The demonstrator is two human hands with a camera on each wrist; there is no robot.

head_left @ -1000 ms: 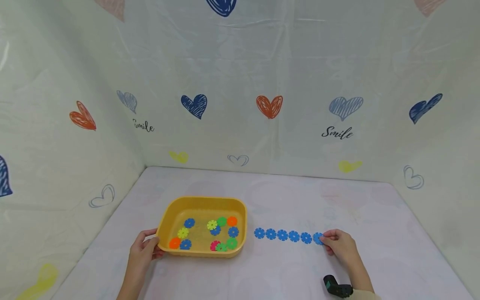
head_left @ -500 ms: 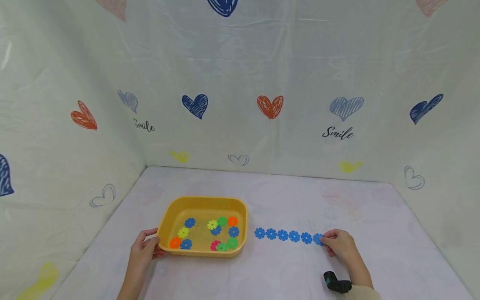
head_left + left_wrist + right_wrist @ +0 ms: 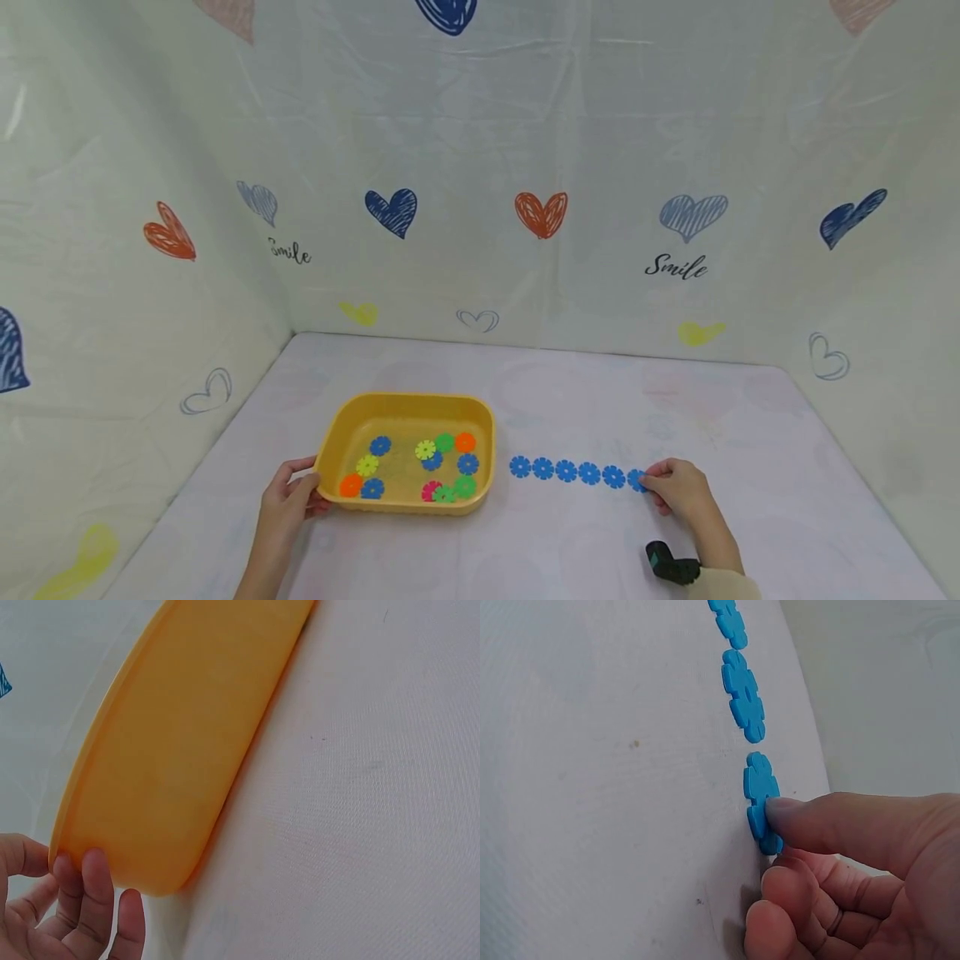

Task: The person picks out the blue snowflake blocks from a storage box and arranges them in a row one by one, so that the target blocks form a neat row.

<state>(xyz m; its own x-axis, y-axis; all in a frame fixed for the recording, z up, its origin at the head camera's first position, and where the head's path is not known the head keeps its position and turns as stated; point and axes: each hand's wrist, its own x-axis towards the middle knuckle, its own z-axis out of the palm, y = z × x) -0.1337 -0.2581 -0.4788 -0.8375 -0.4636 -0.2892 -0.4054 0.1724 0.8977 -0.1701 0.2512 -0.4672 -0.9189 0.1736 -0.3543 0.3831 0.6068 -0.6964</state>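
A yellow plastic tray (image 3: 405, 506) stands on the table, holding several snowflake discs in blue, yellow, green, orange and pink. My left hand (image 3: 287, 502) grips its left rim; in the left wrist view the thumb lies on one side of the rim (image 3: 64, 802) and the fingers bend against the outer wall. To the right of the tray, several blue snowflake discs (image 3: 566, 471) lie flat in a row. At the row's right end my right hand (image 3: 684, 493) pinches the last blue snowflake disc (image 3: 759, 780) between thumb and fingers, beside its neighbouring disc (image 3: 744, 697).
The white table (image 3: 570, 550) is backed by a pale sheet (image 3: 600, 283) printed with hearts, which also hangs at both sides. A black device (image 3: 671, 567) sits at the right wrist, by the cream sleeve (image 3: 723, 585).
The right forearm and the black device have shifted very slightly to the left. Both hands keep their hold, and the tray and discs stay in place.
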